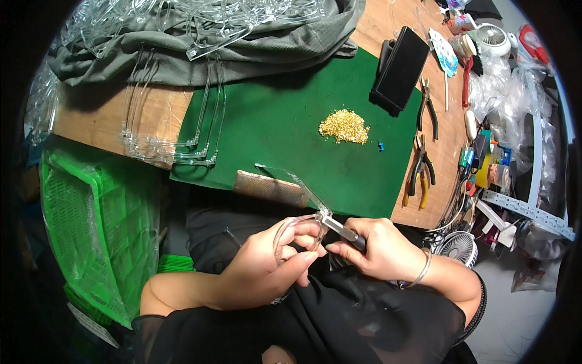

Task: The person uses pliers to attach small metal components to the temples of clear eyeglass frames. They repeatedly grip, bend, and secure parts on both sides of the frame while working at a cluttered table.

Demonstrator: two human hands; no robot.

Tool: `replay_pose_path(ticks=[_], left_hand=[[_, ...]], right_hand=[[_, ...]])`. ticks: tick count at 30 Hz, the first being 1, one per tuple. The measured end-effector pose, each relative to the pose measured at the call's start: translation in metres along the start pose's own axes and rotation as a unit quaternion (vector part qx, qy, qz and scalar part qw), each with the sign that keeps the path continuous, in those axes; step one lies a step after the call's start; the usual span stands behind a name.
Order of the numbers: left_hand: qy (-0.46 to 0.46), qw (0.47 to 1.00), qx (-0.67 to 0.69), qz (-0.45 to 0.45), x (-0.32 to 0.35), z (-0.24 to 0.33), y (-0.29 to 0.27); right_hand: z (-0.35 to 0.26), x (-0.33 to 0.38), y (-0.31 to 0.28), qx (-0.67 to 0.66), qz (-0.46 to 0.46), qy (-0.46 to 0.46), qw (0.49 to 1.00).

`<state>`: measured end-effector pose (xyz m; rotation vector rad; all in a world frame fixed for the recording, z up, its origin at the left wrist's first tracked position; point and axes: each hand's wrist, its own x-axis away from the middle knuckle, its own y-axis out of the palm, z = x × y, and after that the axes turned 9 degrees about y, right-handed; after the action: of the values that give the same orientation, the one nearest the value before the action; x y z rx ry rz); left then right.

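My left hand [267, 261] is closed around the rim of a clear eyeglass frame [280, 238], held over my lap at the table's near edge. One of its temples [308, 190] stretches away toward the green mat. My right hand [385, 246] grips a tool with a silver head and dark handle [339, 227], which looks like pliers. The silver end meets the frame at its hinge corner; the exact contact is too small to make out. Past the hands, a heap of small gold-coloured metal pieces [344, 127] lies on the green mat [273, 121].
Several clear frames [203, 148] stand at the left, with more piled on a grey cloth [242, 54]. Two pairs of pliers [427, 109] and a black phone-like device [400, 70] lie at right. A textured block [270, 188] sits at the mat's edge; a green crate [103, 230] stands left.
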<state>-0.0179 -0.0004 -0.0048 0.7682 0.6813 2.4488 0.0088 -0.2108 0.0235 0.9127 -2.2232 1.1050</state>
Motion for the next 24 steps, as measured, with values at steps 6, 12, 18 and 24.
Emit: replay_pose_path(ticks=[6, 12, 18, 24], left_hand=[[0.012, 0.999, 0.03, 0.016, -0.004, 0.002, -0.003], [0.057, 0.991, 0.118, -0.005, 0.002, 0.014, -0.014], [0.013, 0.973, 0.227, -0.03, 0.002, 0.032, -0.015], [-0.007, 0.962, 0.272, -0.002, 0.001, 0.034, -0.014]], right_hand=[[-0.008, -0.005, -0.013, 0.007, -0.048, 0.056, 0.997], [0.01, -0.014, -0.03, -0.077, -0.041, -0.025, 0.996], [0.056, -0.05, 0.017, -0.291, 0.133, -0.066, 0.945], [0.055, -0.039, 0.007, -0.282, 0.1, -0.035, 0.954]])
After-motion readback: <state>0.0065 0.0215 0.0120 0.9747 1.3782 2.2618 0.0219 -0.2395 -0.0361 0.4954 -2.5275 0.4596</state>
